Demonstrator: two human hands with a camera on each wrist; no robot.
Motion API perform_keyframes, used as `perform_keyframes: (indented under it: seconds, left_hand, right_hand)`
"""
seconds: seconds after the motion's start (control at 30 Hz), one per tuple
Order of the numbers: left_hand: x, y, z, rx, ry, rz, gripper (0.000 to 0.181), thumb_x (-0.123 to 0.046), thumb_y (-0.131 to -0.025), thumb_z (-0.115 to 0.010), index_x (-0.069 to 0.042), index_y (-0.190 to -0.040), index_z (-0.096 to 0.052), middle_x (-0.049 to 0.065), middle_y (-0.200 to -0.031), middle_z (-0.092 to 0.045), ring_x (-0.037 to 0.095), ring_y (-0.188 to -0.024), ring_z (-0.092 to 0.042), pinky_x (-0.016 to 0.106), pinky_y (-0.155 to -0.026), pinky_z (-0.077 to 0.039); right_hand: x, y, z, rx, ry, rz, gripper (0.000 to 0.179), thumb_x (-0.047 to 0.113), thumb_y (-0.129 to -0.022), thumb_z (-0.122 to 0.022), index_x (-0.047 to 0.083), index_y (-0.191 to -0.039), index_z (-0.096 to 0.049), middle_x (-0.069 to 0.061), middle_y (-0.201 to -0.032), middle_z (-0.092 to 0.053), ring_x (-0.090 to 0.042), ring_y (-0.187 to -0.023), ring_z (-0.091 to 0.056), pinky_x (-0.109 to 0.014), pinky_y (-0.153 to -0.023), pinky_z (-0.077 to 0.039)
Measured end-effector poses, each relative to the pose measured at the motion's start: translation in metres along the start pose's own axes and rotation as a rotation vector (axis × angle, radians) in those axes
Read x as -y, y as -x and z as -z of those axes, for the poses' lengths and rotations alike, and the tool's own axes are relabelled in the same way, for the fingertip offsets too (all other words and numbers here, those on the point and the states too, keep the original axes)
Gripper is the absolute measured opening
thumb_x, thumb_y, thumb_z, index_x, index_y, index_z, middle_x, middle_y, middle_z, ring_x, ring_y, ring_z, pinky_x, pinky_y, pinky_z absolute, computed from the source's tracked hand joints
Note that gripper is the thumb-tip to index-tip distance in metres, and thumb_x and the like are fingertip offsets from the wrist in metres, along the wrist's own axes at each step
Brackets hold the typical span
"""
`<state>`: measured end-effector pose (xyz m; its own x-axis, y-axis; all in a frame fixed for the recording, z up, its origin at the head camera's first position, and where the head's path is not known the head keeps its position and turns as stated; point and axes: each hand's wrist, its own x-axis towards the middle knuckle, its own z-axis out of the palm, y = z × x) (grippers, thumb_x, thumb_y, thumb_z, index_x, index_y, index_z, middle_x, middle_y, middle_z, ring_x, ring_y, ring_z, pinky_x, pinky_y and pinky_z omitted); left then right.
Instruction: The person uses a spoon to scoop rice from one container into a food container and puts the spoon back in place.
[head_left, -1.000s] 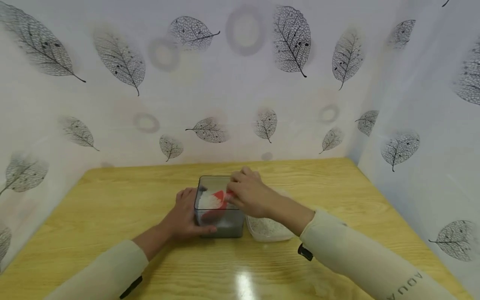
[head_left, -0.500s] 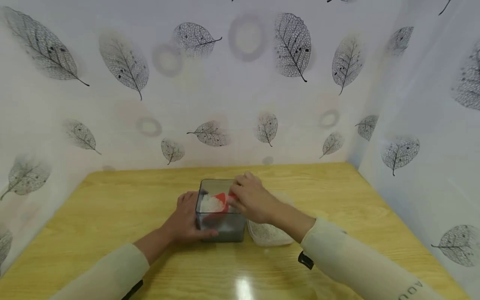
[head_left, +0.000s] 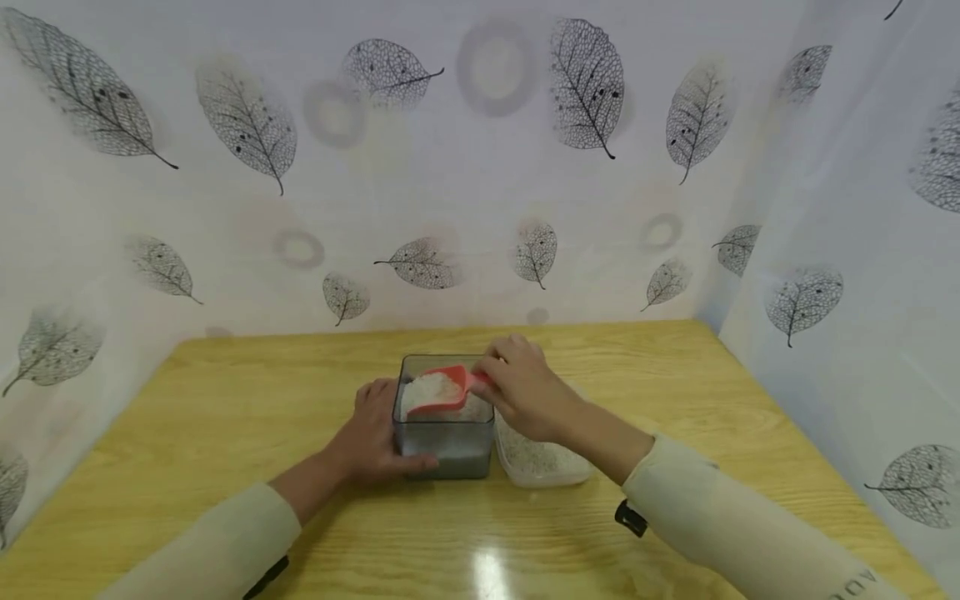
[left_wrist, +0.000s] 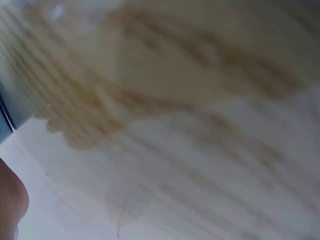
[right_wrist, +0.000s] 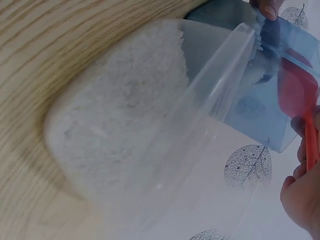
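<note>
My right hand (head_left: 522, 390) grips the handle of a red scoop (head_left: 459, 377) heaped with white rice (head_left: 429, 390). The scoop lies across the mouth of a grey see-through box (head_left: 450, 452), its bowl pointing left. More rice shows inside the box under it. My left hand (head_left: 363, 437) holds the box at its left side, thumb along the front wall. In the right wrist view, the red scoop (right_wrist: 297, 87) shows through the bluish box wall, with fingers curled at its handle. The left wrist view is mostly blurred, with the box's corner at its left edge.
Right of the box stands a clear plastic tub (head_left: 532, 481) with rice in it, partly under my right forearm. Both stand on a wood-grain table (head_left: 247, 400). A leaf-printed white sheet (head_left: 480, 167) hangs behind and at the sides.
The scoop has come up from inside the box to its rim and a little to the right, carrying rice. My right hand moved with it; my left hand stays on the box.
</note>
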<state>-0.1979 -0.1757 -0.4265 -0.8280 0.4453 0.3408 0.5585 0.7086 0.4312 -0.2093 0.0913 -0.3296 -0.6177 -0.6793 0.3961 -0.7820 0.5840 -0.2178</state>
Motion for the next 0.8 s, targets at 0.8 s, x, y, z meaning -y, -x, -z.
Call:
perform_keyframes:
  seconds: [0.8]
  left_hand:
    - [0.003,-0.001,-0.001,-0.004,-0.001,-0.011,0.109,-0.066,-0.069,-0.076,-0.003,-0.146,-0.033,0.013,-0.134,-0.05,0.031,-0.127,-0.039,0.053,-0.112,-0.02]
  right_hand:
    - [-0.033,0.026,0.035,-0.198,-0.035,0.046,0.043,0.042,-0.105,-0.042,0.006,-0.103,-0.065,-0.005,-0.098,-0.055,-0.022,-0.09,-0.04,-0.041,-0.082,-0.032]
